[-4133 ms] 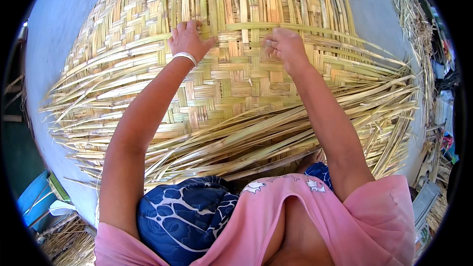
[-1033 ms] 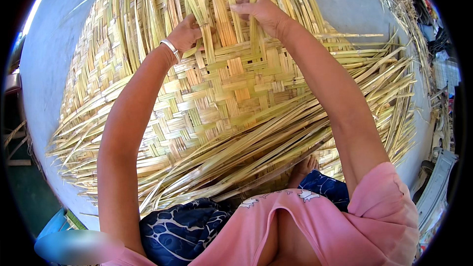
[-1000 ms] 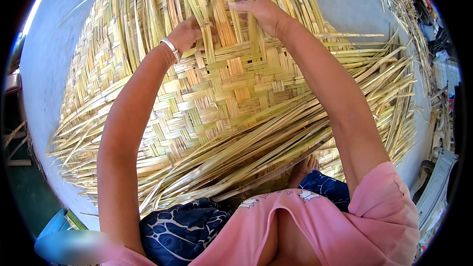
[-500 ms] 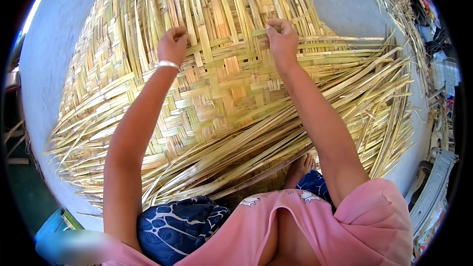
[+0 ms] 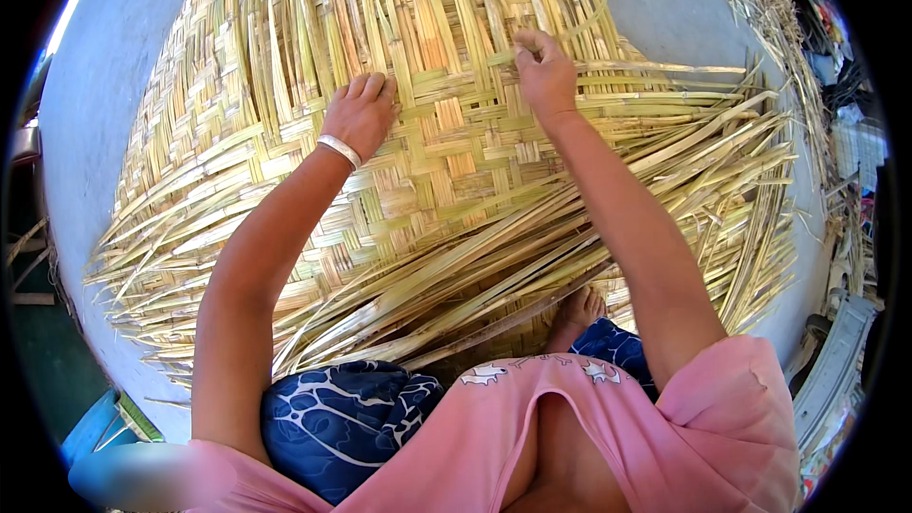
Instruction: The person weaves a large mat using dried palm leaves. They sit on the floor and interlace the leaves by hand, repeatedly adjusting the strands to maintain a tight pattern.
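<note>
A large woven mat (image 5: 418,195) of split, yellow-green cane strips is spread before me. My left hand (image 5: 363,116) lies palm down on its weave, fingers resting together on the crossing strips. Farther to the right, my right hand (image 5: 549,81) is closed in a pinch on a greenish cane strip (image 5: 500,58) at the edge of the woven part. Beyond both hands, long unwoven strips (image 5: 418,14) run away from me over the mat. The left fingertips are partly hidden against the strips.
A thick sheaf of loose strip ends (image 5: 475,275) crosses the mat's near side, beside my bare foot (image 5: 576,313). Grey floor (image 5: 655,0) surrounds the mat. Dry stalks (image 5: 760,24) lie along the right side; a blue container (image 5: 95,427) stands at the lower left.
My left hand has gone from a pinch to lying on the weave, moving nearer me and slightly right. My right hand stays nearly in place, still pinching.
</note>
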`<action>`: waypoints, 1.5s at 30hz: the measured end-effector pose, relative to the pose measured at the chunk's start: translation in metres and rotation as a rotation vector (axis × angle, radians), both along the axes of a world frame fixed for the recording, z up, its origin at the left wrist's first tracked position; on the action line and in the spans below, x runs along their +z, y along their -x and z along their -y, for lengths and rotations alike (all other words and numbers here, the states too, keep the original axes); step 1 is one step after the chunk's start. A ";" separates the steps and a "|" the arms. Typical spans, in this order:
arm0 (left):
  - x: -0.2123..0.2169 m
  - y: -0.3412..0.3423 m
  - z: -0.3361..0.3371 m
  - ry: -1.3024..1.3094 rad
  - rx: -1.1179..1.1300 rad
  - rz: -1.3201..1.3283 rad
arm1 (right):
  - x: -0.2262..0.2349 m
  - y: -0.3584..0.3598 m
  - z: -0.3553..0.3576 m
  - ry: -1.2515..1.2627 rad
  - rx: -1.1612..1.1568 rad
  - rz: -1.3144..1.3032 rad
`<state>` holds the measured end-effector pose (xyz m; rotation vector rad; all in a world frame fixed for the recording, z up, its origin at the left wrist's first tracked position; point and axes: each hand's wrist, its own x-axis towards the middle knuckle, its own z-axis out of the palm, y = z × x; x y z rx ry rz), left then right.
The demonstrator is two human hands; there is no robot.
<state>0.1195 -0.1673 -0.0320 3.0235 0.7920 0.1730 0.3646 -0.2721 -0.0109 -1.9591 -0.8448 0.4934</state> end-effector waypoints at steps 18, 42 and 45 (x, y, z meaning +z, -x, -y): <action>0.043 0.041 0.063 0.390 0.023 0.058 | 0.221 -0.282 0.192 -0.130 -0.186 -0.084; 0.081 0.093 0.156 1.569 0.415 0.004 | 0.098 -0.071 0.189 -0.335 -0.033 -1.159; 0.071 0.096 0.151 1.473 0.422 -0.041 | 0.132 -0.060 0.186 -0.331 0.014 -1.007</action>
